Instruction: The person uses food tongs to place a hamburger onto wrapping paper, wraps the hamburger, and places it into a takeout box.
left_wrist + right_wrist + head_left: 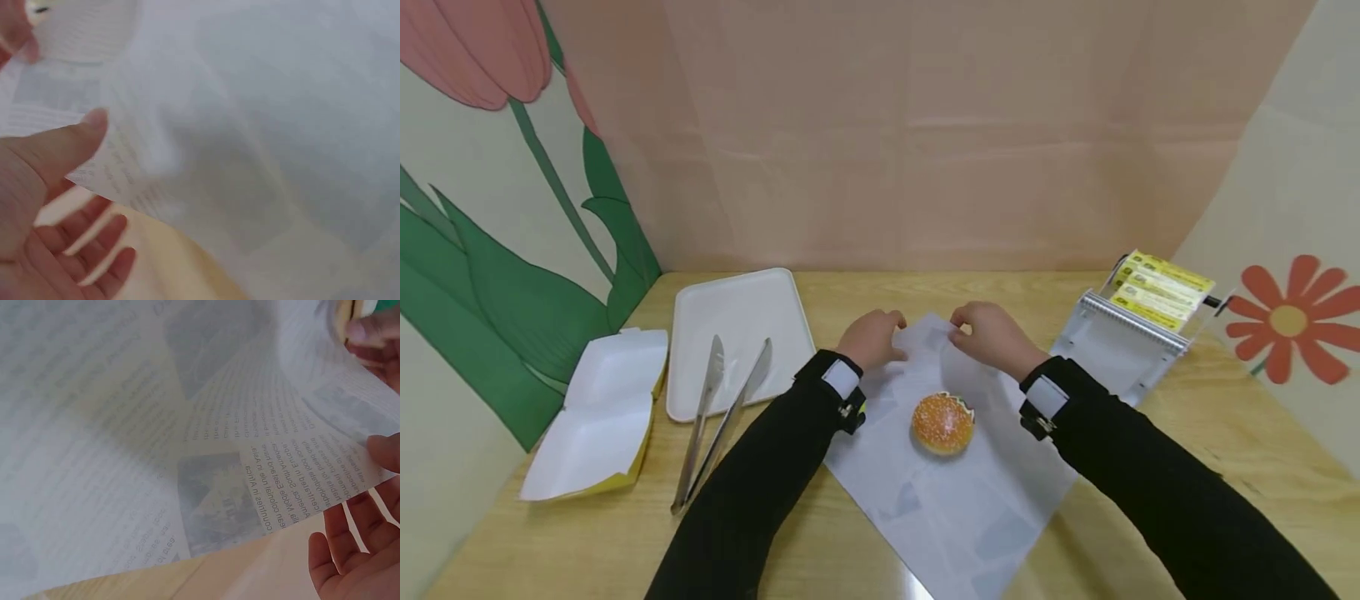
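Surface: pale wood table (1225, 433), pink backdrop, flower-print side panels. On it: thin, translucent printed paper (955, 492) with a round sesame burger (943, 423) at its centre; flat white tray (737, 333); steel tongs (718, 408). Your left hand (871, 337) and right hand (992, 333) each pinch the paper's far edge, thumb above, fingers beneath.

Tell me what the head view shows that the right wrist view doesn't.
Only the head view shows the burger sitting on the wrapping paper, the tongs, the white tray, the open clamshell box, the label dispenser and the left hand. Only the right wrist view shows the paper's printed text and its lifted, curled edge from beneath. Both show the right hand pinching that paper over the wooden table.
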Motion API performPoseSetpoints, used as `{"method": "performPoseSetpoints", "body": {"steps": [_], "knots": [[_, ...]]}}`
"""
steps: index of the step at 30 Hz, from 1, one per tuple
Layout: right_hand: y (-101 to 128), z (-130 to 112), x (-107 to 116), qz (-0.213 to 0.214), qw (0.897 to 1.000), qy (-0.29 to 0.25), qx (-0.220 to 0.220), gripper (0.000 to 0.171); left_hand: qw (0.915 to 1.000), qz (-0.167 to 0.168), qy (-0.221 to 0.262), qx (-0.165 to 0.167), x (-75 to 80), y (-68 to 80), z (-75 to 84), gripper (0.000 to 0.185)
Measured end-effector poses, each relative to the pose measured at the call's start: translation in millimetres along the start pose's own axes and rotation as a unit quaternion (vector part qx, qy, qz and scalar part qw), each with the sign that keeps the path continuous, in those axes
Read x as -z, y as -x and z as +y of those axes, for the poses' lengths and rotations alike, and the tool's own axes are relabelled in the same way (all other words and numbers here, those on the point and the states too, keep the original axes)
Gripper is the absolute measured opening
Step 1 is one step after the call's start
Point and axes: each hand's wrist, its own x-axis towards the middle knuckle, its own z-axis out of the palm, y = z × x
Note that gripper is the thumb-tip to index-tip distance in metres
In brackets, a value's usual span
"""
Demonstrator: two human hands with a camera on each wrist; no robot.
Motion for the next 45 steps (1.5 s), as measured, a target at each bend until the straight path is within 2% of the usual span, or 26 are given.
{"method": "performPoseSetpoints", "body": {"steps": [3, 8, 11, 15, 20, 23, 29, 34, 39, 45], "knots": [[14.0, -5.0, 8.1, 0.021, 0.999, 0.006, 0.027, 0.017, 0.9982, 0.021, 0.009, -0.055, 19.5, 9.6, 9.0, 0.033], [38.7, -15.7, 21.2, 0.047, 0.995, 0.024, 0.08, 0.01, 0.9923, 0.037, -0.018, -0.116, 40.1, 26.6, 28.4, 0.018], [51.7, -23.4, 25.4, 0.059, 0.991, 0.049, 0.107, 0.009, 0.9893, 0.043, -0.017, -0.139, 46.7, 38.4, 38.9, 0.012], [67.2, -33.3, 28.3, 0.073, 0.985, 0.068, 0.138, 0.009, 0.986, 0.047, 0.008, -0.16, 51.5, 56.0, 50.6, 0.011], [86.1, -40.1, 26.6, 0.095, 0.977, 0.063, 0.181, 0.012, 0.9789, 0.044, 0.01, -0.199, 55.4, 74.2, 56.8, 0.012], [98.4, -42.2, 23.6, 0.113, 0.968, 0.064, 0.216, 0.013, 0.9733, 0.035, 0.013, -0.226, 57.8, 82.6, 56.2, 0.011], [119.3, -45.7, 17.9, 0.127, 0.949, 0.055, 0.282, 0.019, 0.9526, 0.008, 0.019, -0.304, 59.6, 95.8, 52.9, 0.007], [130.1, -45.1, 10.8, 0.124, 0.935, 0.044, 0.33, 0.024, 0.9383, -0.026, 0.012, -0.345, 57.3, 103.2, 54.1, 0.005], [136.9, -43.4, 3.0, 0.112, 0.928, 0.034, 0.355, 0.026, 0.9265, -0.051, 0.005, -0.373, 51.8, 107.0, 54.8, 0.005], [141.8, -41.4, -5.5, 0.098, 0.924, 0.038, 0.368, 0.027, 0.9247, -0.072, -0.014, -0.374, 43.4, 108.9, 57.5, 0.009]]}}
